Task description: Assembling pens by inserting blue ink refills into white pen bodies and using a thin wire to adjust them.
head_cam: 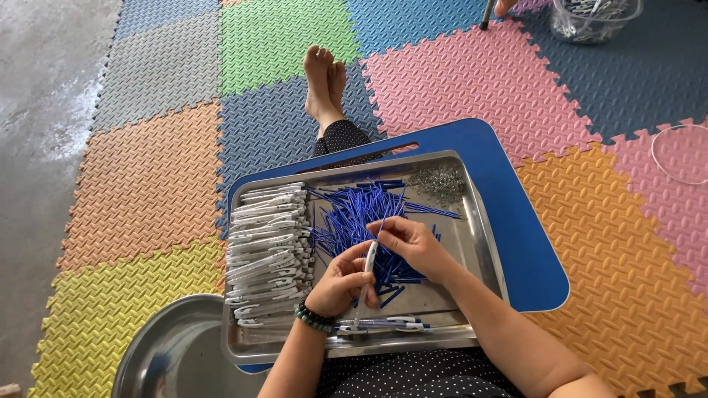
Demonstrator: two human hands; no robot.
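My left hand [341, 282] grips a white pen barrel [368, 264], held upright over a steel tray [483, 243]. My right hand [410, 243] pinches a thin blue refill [385, 215] just above the barrel's top end. The tray rests on a blue lap board [516, 191] across my legs. A heap of blue refills [354, 217] fills the tray's middle. Stacked white pen barrels [267, 250] lie along its left side. A small pile of metal springs [440, 182] sits in the far right corner. Finished pens [387, 323] lie at the near edge.
A round steel basin [173, 354] stands on the floor at lower left. Coloured foam mats [472, 81] cover the floor, bare concrete [44, 88] to the left. A clear plastic tub [594, 18] with metal parts stands at the top right. My bare feet [324, 81] stretch ahead.
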